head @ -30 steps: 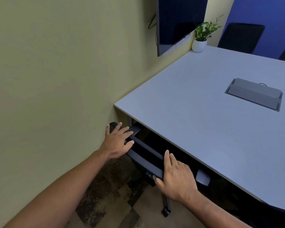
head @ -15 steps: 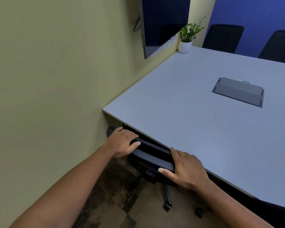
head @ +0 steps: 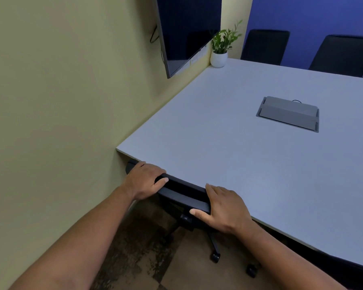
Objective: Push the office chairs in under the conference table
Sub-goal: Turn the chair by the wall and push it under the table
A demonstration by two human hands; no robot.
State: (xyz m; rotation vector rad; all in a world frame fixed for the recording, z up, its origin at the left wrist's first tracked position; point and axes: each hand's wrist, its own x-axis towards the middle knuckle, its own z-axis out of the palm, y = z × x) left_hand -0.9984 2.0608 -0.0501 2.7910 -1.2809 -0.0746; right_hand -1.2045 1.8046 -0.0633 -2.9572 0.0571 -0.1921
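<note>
Gripping the top edge of the black office chair's backrest [head: 182,193], my left hand [head: 144,181] and right hand [head: 224,208] both curl around it. I see the backrest touching the near edge of the pale grey conference table [head: 228,155], its wheeled base showing below.

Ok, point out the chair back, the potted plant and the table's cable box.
chair back [head: 182,192], head view, top edge between the hands
potted plant [head: 218,59], head view, white pot
cable box [head: 288,114], head view, grey lid
</note>
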